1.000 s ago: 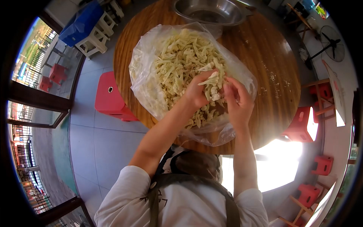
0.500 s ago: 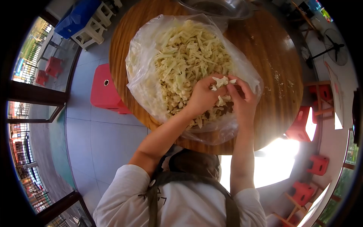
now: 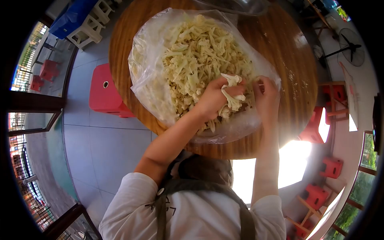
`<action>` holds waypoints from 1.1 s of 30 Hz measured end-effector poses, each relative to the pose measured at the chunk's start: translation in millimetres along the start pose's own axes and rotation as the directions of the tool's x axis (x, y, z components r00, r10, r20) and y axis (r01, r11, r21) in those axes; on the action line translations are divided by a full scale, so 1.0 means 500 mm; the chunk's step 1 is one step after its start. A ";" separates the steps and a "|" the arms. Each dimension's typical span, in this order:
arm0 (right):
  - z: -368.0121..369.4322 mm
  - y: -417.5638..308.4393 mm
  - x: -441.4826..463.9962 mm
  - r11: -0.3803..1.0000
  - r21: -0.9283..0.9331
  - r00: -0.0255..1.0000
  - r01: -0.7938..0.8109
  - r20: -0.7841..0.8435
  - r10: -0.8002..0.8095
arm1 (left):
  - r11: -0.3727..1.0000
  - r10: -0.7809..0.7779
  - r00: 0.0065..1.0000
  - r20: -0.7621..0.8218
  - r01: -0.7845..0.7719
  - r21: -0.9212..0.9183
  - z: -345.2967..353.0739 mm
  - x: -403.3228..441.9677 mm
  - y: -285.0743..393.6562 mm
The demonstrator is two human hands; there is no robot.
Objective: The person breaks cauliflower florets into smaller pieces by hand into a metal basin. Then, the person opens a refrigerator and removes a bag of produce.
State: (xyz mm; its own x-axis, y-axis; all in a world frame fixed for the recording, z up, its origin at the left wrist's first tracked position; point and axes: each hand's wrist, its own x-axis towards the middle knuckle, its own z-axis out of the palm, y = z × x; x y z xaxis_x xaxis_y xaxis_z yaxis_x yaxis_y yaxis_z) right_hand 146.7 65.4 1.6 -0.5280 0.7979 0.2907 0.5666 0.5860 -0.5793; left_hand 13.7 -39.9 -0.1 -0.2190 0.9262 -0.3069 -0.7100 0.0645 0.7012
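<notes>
A large heap of cut cauliflower [image 3: 200, 56] lies on a clear plastic bag [image 3: 144, 60] spread open on a round wooden table. At the heap's near right side, my left hand [image 3: 215, 98] is closed around a few pale cauliflower florets [image 3: 233, 94], which stick out past its fingers. Farther right, over the bag's edge, is my right hand [image 3: 267, 94], apart from the left. Its fingers are curled together near the thumb, and what they hold, if anything, is too small to make out.
At the table's [image 3: 288, 52] far edge stands a metal bowl [image 3: 240, 6]. Small white crumbs dot the wood on the right. A red stool [image 3: 102, 90] is beside the table on the left, with another red stool [image 3: 314, 126] at the right. A fan [image 3: 352, 47] stands farther right.
My right hand has moved away from the left, to the right and slightly up. The florets, earlier between both hands, now stay in my left hand. The whole view has shifted slightly.
</notes>
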 end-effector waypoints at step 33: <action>0.026 0.193 0.032 -0.227 0.901 0.668 -0.370 0.428 0.609 | 0.990 0.117 0.982 0.146 -0.127 0.063 0.044 -0.014 0.047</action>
State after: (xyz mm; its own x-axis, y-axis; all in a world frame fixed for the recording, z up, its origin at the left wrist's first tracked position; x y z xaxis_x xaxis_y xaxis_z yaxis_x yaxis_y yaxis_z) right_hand 184.6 132.7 -59.6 -0.2778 0.8294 -0.4847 -0.5033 -0.5555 -0.6619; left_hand 13.3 -36.8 32.5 -0.2000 0.9717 -0.1254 -0.6325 -0.0303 0.7740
